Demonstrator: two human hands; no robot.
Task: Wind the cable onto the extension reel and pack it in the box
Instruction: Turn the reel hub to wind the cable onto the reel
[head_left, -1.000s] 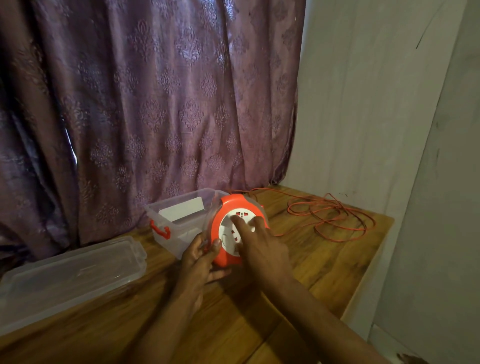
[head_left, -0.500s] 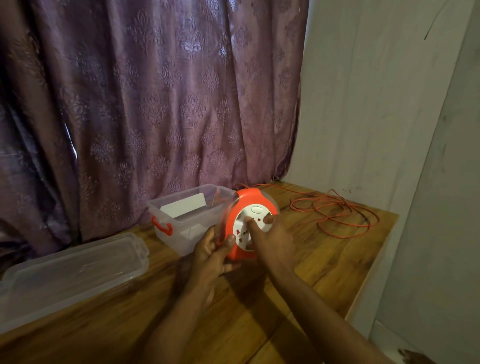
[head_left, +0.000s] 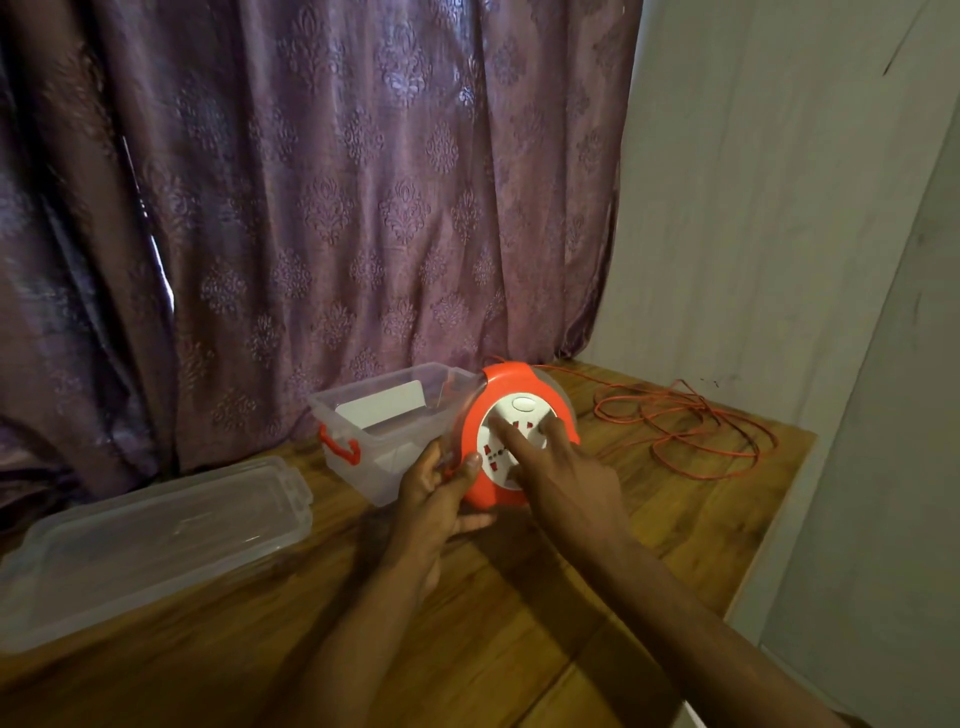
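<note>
The orange extension reel (head_left: 506, 384) stands on edge on the wooden table (head_left: 519, 623), its white socket face tilted toward me. My left hand (head_left: 436, 493) grips the reel's lower left rim, thumb on the front. My right hand (head_left: 566, 478) lies on the socket face with straight fingers pressing it. A thin orange cable (head_left: 691, 431) runs from behind the reel and lies in loose loops on the table to the right. The clear plastic box (head_left: 384, 421) with an orange latch stands open just left of and behind the reel.
The box's clear lid (head_left: 150, 545) lies flat on the table at the left. A purple patterned curtain (head_left: 311, 208) hangs behind the table. A pale wall (head_left: 753, 208) closes the right side, and the table's right edge drops off near it.
My right fingers have shifted round the socket face, from its upper right toward its upper left, as if turning it. My left hand keeps its hold on the rim.
</note>
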